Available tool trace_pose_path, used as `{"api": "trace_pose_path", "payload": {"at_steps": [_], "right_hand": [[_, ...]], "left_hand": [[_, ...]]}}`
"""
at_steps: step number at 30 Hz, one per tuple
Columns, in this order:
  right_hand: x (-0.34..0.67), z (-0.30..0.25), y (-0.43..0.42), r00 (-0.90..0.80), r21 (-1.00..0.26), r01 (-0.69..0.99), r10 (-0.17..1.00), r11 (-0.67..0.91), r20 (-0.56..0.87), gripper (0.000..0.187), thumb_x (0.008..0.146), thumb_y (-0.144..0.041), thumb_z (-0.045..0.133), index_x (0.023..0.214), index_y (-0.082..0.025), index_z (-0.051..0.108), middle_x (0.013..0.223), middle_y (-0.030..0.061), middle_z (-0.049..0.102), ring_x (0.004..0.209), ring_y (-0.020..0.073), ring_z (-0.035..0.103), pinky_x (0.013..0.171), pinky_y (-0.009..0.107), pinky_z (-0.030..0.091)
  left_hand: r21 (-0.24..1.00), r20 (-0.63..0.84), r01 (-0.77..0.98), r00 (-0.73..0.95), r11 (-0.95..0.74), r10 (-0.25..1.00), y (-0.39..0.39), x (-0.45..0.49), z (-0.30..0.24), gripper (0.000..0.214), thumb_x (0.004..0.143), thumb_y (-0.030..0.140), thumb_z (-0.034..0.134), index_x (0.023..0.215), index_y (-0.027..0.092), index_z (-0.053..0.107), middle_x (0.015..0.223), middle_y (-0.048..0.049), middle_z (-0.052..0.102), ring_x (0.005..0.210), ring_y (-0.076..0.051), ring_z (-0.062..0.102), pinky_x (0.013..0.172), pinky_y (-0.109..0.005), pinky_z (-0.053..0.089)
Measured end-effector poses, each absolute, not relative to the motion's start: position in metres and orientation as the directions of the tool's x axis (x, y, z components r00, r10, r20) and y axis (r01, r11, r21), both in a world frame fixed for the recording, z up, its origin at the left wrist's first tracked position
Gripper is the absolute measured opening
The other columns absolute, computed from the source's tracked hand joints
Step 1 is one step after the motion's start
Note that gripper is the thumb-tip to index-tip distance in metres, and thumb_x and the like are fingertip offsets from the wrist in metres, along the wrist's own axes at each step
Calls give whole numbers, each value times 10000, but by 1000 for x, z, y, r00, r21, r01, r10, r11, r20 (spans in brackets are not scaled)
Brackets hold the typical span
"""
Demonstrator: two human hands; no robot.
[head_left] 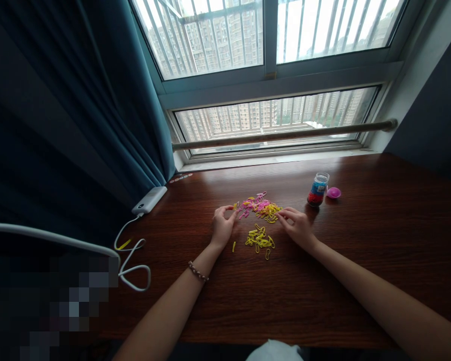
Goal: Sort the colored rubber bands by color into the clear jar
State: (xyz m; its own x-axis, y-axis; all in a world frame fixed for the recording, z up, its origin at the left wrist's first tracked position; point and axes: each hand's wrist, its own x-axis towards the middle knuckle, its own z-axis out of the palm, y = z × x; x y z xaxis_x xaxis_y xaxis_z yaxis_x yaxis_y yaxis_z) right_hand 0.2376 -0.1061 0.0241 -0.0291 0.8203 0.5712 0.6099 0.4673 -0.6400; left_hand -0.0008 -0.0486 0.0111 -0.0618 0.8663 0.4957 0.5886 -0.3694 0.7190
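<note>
A mixed heap of small pink and yellow safety-pin-shaped plastic clips lies on the dark wooden table. At its left edge, my left hand has thumb and forefinger closed at a yellow clip. My right hand reaches in from the other side, its fingertips pinched together against the yellow part of the heap; whatever they hold is too small to make out. Nearer to me is a separate group of yellow clips, between my wrists. One single yellow clip lies beside my left wrist.
Behind my right hand stands an uncapped clear jar with a blue and red label, next to a pink lid. On the left are a white power strip, a looped white cable and a blue curtain. A window backs the table.
</note>
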Motion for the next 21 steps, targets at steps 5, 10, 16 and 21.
{"api": "trace_pose_path", "payload": {"at_steps": [5,10,16,21], "right_hand": [[251,7,-92,88,-563,774,830,291,551,206,788,-278,503,785,-208,697,897,54,671,890,223,555,819,365,412],[254,2,-89,25,-546,796,886,262,462,232,799,-253,476,801,-218,705,900,40,681,899,208,561,835,346,412],[254,4,-89,69,-584,772,880,251,470,250,802,-250,458,800,-205,704,896,49,679,889,206,574,838,340,425],[248,17,-98,102,-635,668,798,388,595,216,798,-255,485,790,-191,692,868,66,674,849,207,586,813,360,449]], "left_hand": [[811,417,418,81,-410,906,-63,1,20,458,827,474,387,561,150,570,517,2,537,516,-115,508,555,-230,391],[845,374,336,187,-417,908,-66,3,21,586,840,529,300,432,151,485,415,12,446,412,-88,414,497,-231,342],[841,325,361,259,-403,910,-62,2,20,586,862,515,228,555,152,571,458,0,462,454,-111,428,513,-249,365],[537,470,699,218,-473,855,-60,9,25,390,868,443,308,882,243,642,1028,-46,601,1045,-215,447,926,-396,320]]}}
